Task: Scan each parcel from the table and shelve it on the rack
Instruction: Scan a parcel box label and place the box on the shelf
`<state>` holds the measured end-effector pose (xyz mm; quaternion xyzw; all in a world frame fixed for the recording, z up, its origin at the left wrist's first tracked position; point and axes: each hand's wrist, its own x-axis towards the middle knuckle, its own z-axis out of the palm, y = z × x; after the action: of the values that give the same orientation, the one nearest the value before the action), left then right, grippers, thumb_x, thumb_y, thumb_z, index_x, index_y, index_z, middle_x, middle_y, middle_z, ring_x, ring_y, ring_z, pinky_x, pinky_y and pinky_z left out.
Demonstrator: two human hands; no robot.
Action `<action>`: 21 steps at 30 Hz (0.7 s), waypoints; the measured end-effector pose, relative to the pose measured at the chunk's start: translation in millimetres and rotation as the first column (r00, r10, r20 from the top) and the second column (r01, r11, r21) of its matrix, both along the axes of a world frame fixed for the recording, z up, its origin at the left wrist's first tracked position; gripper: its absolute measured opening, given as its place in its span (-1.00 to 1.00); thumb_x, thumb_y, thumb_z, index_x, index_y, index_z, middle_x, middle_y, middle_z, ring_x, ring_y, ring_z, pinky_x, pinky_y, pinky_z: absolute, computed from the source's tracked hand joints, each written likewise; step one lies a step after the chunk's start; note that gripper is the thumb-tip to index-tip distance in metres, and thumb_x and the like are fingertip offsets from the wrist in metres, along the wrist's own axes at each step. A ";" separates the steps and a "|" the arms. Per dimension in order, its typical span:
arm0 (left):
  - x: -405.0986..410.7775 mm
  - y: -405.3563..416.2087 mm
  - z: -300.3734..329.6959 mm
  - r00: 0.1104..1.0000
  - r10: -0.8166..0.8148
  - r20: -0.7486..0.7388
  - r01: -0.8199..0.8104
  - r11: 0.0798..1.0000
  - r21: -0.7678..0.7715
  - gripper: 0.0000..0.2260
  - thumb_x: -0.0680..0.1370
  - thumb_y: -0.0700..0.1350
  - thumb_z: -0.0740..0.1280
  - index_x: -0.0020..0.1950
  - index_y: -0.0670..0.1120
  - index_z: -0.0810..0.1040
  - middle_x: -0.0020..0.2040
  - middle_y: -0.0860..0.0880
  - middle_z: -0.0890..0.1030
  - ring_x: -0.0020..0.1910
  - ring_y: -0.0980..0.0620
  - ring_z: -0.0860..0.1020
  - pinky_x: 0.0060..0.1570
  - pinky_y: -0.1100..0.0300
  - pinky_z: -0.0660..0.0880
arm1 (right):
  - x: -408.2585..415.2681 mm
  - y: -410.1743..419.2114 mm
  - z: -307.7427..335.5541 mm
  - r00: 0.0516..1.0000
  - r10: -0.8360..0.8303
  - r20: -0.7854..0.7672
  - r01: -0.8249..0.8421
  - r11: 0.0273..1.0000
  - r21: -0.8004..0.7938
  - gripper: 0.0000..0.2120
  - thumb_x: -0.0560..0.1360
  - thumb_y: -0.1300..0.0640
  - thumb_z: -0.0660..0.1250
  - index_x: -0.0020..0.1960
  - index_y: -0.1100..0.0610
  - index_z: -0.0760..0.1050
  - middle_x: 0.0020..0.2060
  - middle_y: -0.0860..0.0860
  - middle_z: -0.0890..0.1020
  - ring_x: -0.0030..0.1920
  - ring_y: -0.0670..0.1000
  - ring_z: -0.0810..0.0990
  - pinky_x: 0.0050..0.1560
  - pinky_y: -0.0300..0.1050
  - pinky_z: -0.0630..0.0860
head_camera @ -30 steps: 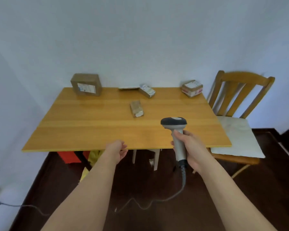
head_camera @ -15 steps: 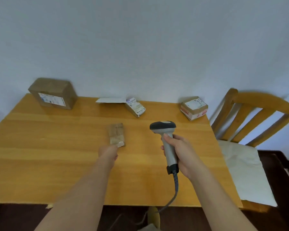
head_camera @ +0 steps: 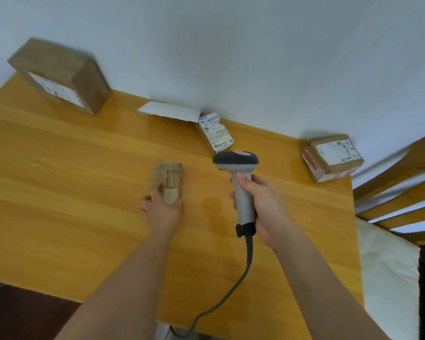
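On the tabletop (head_camera: 59,192) the left hand (head_camera: 161,208) closed its grip round the small brown parcel (head_camera: 168,179) near the middle; the right hand (head_camera: 263,204), just right of that parcel, clamped the scanner (head_camera: 238,173). Pickup seemed underway; next, its label probably needs turning toward the scanner.
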<state>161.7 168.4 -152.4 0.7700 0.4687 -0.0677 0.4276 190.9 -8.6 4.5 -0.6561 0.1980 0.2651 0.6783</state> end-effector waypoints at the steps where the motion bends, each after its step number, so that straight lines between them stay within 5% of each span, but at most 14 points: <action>1: -1.8 2.8 -3.9 1.000 0.004 0.031 -0.005 1.000 0.015 -0.34 0.43 0.05 0.49 0.44 0.10 0.25 0.36 -0.15 0.22 0.30 -0.26 0.27 0.31 -0.11 0.31 | 1.7 3.0 -3.0 1.000 0.005 -0.015 -0.005 1.000 -0.004 -0.88 0.59 0.07 0.33 0.08 0.08 0.57 -0.12 0.05 0.61 -0.09 0.04 0.58 0.01 -0.01 0.52; 4: -9.6 16.4 -3.2 0.972 0.145 0.183 -0.097 0.964 -0.248 -0.43 0.45 0.13 0.44 0.42 0.12 0.36 0.30 -0.07 0.38 0.19 -0.11 0.44 0.21 -0.09 0.47 | 3.6 13.2 -7.8 0.998 0.038 -0.046 -0.039 0.999 -0.014 -0.87 0.60 0.06 0.33 0.09 0.09 0.57 -0.13 0.05 0.61 -0.10 0.06 0.56 0.00 0.00 0.50; 7: -14.8 34.1 9.9 0.906 0.395 0.153 -0.231 0.763 -0.604 -0.67 0.59 0.07 0.30 0.25 -0.09 0.53 0.22 -0.18 0.54 0.09 -0.10 0.54 0.04 0.00 0.57 | 3.1 24.5 -9.8 0.996 0.060 -0.063 -0.060 0.998 -0.001 -0.85 0.59 0.06 0.33 0.11 0.10 0.57 -0.12 0.06 0.61 -0.10 0.06 0.56 0.00 0.00 0.51; 9: -16.3 47.2 17.9 0.866 0.492 0.092 -0.308 0.669 -0.677 -0.73 0.65 0.01 0.18 0.17 -0.13 0.54 0.09 -0.17 0.57 0.05 -0.17 0.55 -0.10 0.03 0.58 | 3.5 33.1 -10.0 0.994 0.089 -0.068 -0.089 0.996 0.012 -0.85 0.60 0.06 0.33 0.11 0.09 0.56 -0.09 0.07 0.60 -0.08 0.05 0.57 0.00 0.01 0.52; 11: -15.9 60.6 19.1 0.842 0.538 0.040 -0.394 0.663 -0.637 -0.61 0.69 0.07 0.06 0.40 -0.11 0.41 0.22 -0.12 0.53 0.06 -0.20 0.55 -0.12 0.02 0.58 | 4.4 41.1 -11.0 0.990 0.120 -0.071 -0.119 0.993 0.010 -0.85 0.60 0.05 0.33 0.11 0.08 0.57 -0.05 0.06 0.62 -0.07 0.05 0.59 0.02 0.01 0.53; 14: -20.3 76.4 9.2 0.824 0.567 0.023 -0.504 0.749 -0.430 -0.43 0.62 0.25 0.11 0.53 -0.04 0.24 0.49 -0.11 0.21 0.14 -0.24 0.53 -0.19 0.06 0.56 | 5.6 50.2 -13.2 0.986 0.153 -0.067 -0.154 0.988 0.002 -0.82 0.59 0.05 0.34 0.13 0.10 0.58 0.01 0.06 0.63 -0.07 0.03 0.61 0.01 -0.01 0.54; 18: -29.4 76.2 3.6 0.935 0.327 0.139 -0.284 0.922 -0.263 -0.17 0.42 0.27 0.42 0.54 -0.01 0.14 0.48 -0.08 0.11 0.33 -0.16 0.39 0.20 -0.05 0.47 | 7.4 60.6 -12.8 0.975 0.212 -0.063 -0.212 0.977 -0.001 -0.79 0.60 0.06 0.32 0.17 0.12 0.57 0.00 0.07 0.64 -0.10 0.00 0.61 -0.02 -0.01 0.54; 21: -28.3 69.7 1.8 0.965 0.209 0.161 -0.176 0.964 -0.200 -0.15 0.41 0.09 0.53 0.54 -0.07 0.14 0.47 -0.11 0.14 0.34 -0.08 0.34 0.14 0.09 0.37 | 8.3 67.9 -11.1 0.968 0.246 -0.058 -0.245 0.969 0.010 -0.76 0.60 0.04 0.31 0.18 0.15 0.57 -0.05 0.06 0.62 -0.14 -0.01 0.60 -0.09 -0.03 0.52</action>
<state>133.4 238.0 -150.7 0.6807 0.4926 0.0014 0.5422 199.2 59.3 -6.6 -0.6665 0.1346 0.3664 0.6351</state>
